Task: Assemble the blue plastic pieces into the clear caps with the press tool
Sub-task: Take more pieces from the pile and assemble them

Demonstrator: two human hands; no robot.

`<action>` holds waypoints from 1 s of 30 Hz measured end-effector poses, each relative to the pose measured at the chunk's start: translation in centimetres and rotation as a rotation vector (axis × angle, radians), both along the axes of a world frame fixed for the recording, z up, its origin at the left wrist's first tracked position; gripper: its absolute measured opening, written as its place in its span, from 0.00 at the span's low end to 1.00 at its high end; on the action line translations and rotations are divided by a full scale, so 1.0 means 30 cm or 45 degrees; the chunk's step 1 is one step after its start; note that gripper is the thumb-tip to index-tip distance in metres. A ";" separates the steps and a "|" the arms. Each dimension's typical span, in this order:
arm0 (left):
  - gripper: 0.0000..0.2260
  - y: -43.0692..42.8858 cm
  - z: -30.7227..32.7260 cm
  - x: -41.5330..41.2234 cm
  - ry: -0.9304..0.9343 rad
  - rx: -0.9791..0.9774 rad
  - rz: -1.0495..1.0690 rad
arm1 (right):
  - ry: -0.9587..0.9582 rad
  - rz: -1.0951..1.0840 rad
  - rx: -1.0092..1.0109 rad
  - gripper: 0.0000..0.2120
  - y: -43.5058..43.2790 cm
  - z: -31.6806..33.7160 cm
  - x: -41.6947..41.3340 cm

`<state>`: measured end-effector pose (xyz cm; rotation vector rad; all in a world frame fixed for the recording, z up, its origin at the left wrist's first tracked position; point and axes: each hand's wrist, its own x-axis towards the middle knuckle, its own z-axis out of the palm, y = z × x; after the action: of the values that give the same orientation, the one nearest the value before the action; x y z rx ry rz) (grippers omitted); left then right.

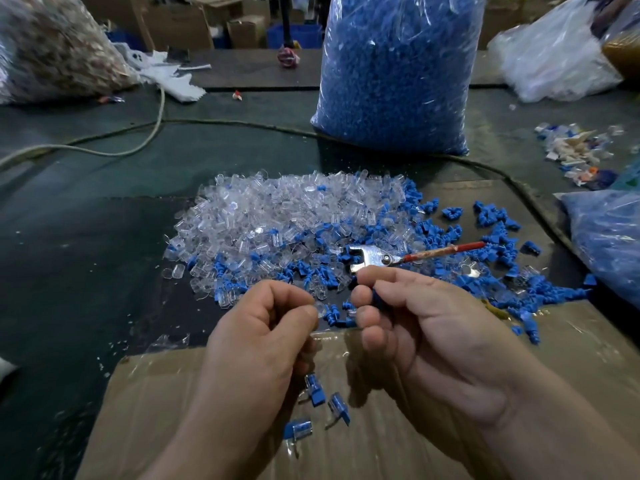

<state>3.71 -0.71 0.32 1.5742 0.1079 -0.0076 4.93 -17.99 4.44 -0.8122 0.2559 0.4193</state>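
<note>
Three finished pieces lie on the near cardboard, blue already seated in clear, so I'd judge the job barely begun. Far more waits. A big heap of clear caps fills the middle, and loose blue pieces spread to its right. A full blue bag stands far behind. The press tool lies at the heap's near right edge, held by neither hand, its red handle pointing right.

From the head view, both hands hang over the cardboard's far edge, close together but apart. The left hand has curled fingers, with thumb and forefinger pinching a clear cap. The right hand pinches a blue piece, mostly hidden by its fingers and aimed toward the cap. The two parts look not yet joined, with pressing still to come.
</note>
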 end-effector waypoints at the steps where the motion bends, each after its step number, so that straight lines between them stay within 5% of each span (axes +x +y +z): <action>1: 0.07 0.000 -0.001 0.000 -0.003 -0.005 0.000 | -0.006 -0.017 -0.029 0.10 0.002 0.000 -0.005; 5: 0.06 0.000 0.003 0.001 -0.019 -0.048 0.019 | -0.208 0.024 -0.389 0.09 0.019 -0.001 -0.037; 11: 0.08 0.004 0.003 -0.001 -0.014 -0.084 0.042 | -1.065 0.017 -1.473 0.10 0.024 0.004 -0.071; 15: 0.05 0.001 0.011 -0.006 -0.056 0.032 0.023 | -1.114 0.015 -1.477 0.14 0.034 0.002 -0.061; 19: 0.07 -0.004 0.014 -0.005 -0.069 0.114 0.027 | -1.197 -0.009 -1.503 0.06 0.045 -0.030 -0.059; 30: 0.08 -0.007 0.032 -0.011 -0.013 -0.089 -0.088 | -1.544 -0.183 -1.713 0.03 0.034 -0.075 -0.041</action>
<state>3.38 -0.92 1.27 1.5074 0.0446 -0.0571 3.70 -16.96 2.20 -2.1756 -0.6336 -0.5301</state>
